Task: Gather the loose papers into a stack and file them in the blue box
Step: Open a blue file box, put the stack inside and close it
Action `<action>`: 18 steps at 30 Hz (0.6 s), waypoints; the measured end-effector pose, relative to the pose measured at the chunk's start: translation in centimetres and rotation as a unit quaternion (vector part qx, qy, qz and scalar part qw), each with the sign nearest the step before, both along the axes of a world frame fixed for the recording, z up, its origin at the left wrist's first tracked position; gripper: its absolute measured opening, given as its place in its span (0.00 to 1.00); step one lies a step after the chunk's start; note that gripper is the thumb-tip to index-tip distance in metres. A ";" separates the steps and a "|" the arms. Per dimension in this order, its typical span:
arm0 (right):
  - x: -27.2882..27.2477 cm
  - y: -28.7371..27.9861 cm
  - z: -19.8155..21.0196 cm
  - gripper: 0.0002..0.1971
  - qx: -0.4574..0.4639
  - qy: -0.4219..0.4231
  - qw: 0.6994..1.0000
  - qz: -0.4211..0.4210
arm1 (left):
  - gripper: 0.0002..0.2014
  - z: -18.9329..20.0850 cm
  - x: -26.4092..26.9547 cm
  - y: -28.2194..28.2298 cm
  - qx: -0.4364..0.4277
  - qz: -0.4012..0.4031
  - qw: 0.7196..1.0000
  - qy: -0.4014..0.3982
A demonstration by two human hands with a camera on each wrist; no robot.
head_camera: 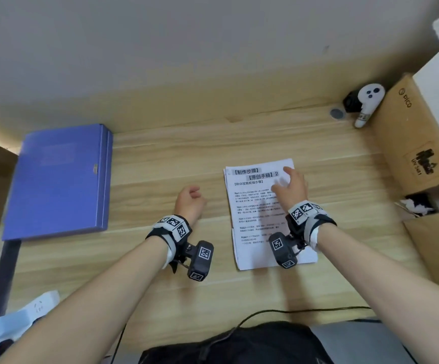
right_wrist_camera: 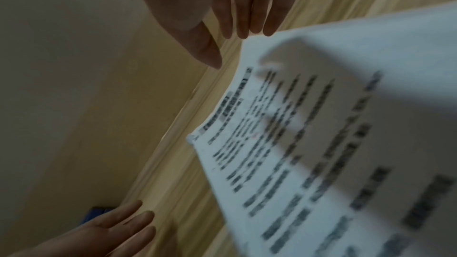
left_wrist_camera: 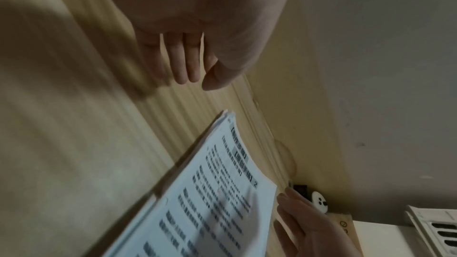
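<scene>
A stack of printed white papers (head_camera: 260, 214) lies on the wooden desk (head_camera: 160, 166), right of centre, its sheets nearly square with each other. My right hand (head_camera: 289, 185) reaches over the stack's top right corner with straight fingers (right_wrist_camera: 242, 20); I cannot tell whether they touch the papers (right_wrist_camera: 321, 144). My left hand (head_camera: 189, 203) hovers over bare desk just left of the stack, holding nothing, its fingers (left_wrist_camera: 188, 65) relaxed. The papers (left_wrist_camera: 210, 192) appear below it in the left wrist view. The blue box (head_camera: 58, 179) lies flat and closed at the desk's left end.
Cardboard boxes (head_camera: 410, 132) line the right side, with a white controller (head_camera: 368, 101) leaning in the back corner. A grey wall stands close behind the desk. A white power strip (head_camera: 29, 311) sits at the lower left. A black cable (head_camera: 292, 311) runs along the front edge.
</scene>
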State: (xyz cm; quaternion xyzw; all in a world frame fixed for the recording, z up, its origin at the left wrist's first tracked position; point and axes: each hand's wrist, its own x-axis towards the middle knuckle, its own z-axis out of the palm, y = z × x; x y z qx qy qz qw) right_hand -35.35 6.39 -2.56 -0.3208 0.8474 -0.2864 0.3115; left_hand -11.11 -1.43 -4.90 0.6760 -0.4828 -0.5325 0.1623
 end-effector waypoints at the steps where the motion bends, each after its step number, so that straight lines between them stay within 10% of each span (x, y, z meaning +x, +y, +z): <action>1: 1.3 -0.7 0.3 0.30 -0.010 -0.014 1.000 0.000 | 0.22 0.4 1.0 -0.7 -0.009 0.005 1.000 0.001; 18: 30.6 -16.3 0.2 0.20 -0.084 -0.211 0.970 0.090 | 0.20 4.9 28.4 -11.9 -0.163 0.128 0.977 -0.050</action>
